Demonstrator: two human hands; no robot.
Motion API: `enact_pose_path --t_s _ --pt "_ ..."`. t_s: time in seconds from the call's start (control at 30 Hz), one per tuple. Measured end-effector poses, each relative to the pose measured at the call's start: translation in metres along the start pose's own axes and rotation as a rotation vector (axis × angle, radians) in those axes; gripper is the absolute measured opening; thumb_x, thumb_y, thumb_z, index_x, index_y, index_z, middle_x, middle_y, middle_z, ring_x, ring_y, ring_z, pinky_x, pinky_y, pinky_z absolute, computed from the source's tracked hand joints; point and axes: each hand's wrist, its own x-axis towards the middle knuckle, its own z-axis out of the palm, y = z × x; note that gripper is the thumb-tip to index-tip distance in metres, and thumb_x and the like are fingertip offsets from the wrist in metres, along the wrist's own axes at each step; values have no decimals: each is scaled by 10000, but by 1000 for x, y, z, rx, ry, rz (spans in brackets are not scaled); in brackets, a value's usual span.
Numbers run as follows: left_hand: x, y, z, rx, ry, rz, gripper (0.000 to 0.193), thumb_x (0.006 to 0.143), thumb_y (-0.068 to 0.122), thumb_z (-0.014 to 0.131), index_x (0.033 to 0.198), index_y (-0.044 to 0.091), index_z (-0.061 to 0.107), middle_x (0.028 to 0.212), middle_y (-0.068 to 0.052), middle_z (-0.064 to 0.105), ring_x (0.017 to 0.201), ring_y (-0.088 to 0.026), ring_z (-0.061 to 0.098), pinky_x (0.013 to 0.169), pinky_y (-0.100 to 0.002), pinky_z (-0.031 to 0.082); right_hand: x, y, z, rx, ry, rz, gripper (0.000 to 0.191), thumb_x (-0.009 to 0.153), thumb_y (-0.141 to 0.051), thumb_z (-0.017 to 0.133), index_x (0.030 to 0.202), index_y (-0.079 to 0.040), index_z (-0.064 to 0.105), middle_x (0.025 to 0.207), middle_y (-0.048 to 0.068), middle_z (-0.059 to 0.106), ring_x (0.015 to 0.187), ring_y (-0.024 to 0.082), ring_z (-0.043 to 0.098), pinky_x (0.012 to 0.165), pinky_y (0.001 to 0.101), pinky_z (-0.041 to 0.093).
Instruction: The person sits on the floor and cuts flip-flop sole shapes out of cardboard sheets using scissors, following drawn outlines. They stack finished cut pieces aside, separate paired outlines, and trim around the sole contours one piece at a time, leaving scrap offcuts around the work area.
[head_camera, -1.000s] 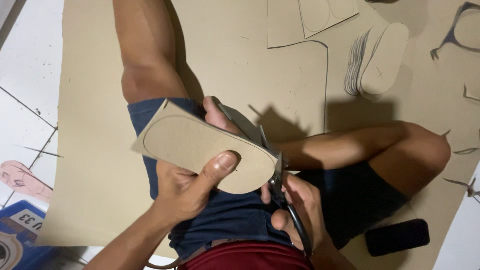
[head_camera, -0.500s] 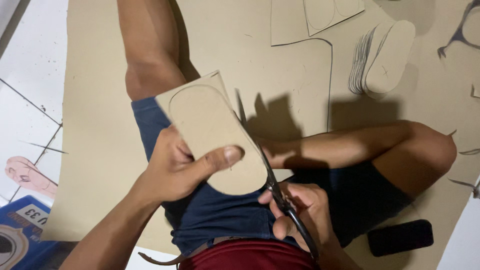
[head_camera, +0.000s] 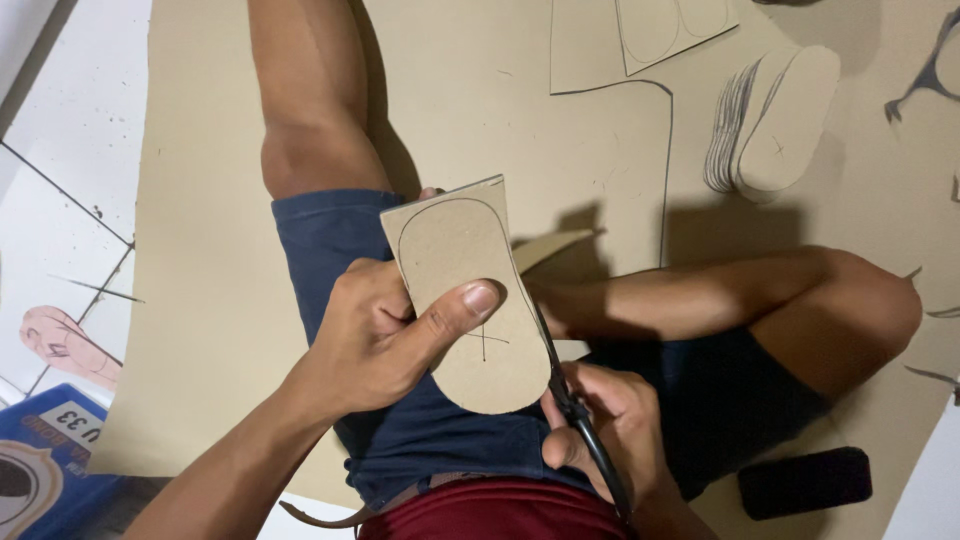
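Note:
My left hand (head_camera: 385, 335) grips a cardboard piece (head_camera: 470, 290) with a drawn insole outline, thumb pressed on its face near a small cross mark. Its lower end is rounded and cut; its upper end is still square. My right hand (head_camera: 600, 425) holds black-handled scissors (head_camera: 565, 385) whose blades run along the piece's right edge. A narrow offcut strip (head_camera: 550, 245) curls away to the right of the piece. Both hands are above my lap, over blue shorts.
I sit on a large cardboard sheet (head_camera: 210, 300) on a tiled floor. A stack of cut insole shapes (head_camera: 775, 120) lies at the upper right, marked sheets (head_camera: 650, 35) above. A black block (head_camera: 805, 482) lies by my right knee. A blue printed box (head_camera: 50, 460) is at the lower left.
My left hand has turned the cardboard piece from lying sideways to nearly upright. The scissors have worked up along its right edge, and an offcut strip now hangs free.

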Motion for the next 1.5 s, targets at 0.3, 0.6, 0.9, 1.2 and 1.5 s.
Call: enact_pose_path --t_s 0.3,0.6,0.9,1.2,1.5 --pt "-12 -13 14 -60 -8 107 279 1051 242 631 1040 -17 737 744 -32 728 669 -66 655 571 -240 507 -2 -5 3 -52 45 73 329 855 -307 792 929 10 746 693 14 677 603 76 606 558 234 480" --pt "-24 -16 38 -299 -2 -70 289 1041 256 637 1020 -9 751 764 -45 734 673 -67 661 551 -245 515 -8 6 6 41 84 -54 371 885 -320 767 1013 24 713 780 45 735 643 92 706 564 243 530" --pt "-26 -24 36 -267 60 -20 290 1051 237 630 1145 -8 751 851 -42 778 759 -44 679 635 -212 556 -10 13 0 95 72 -26 317 938 -291 729 977 21 686 812 64 736 713 116 708 625 272 550" --pt "-31 -23 48 -395 21 -58 303 1062 230 600 1176 -22 725 915 -51 788 827 -60 715 691 -237 591 -9 9 8 22 121 -30 402 889 -340 732 987 50 724 776 85 772 664 162 755 599 294 589" --pt "-36 -22 49 -425 -40 -143 280 1048 206 610 1139 -23 743 854 -38 776 759 -64 701 633 -242 571 -11 10 9 50 113 13 460 894 -404 695 1021 37 719 787 76 764 666 128 743 593 268 580"
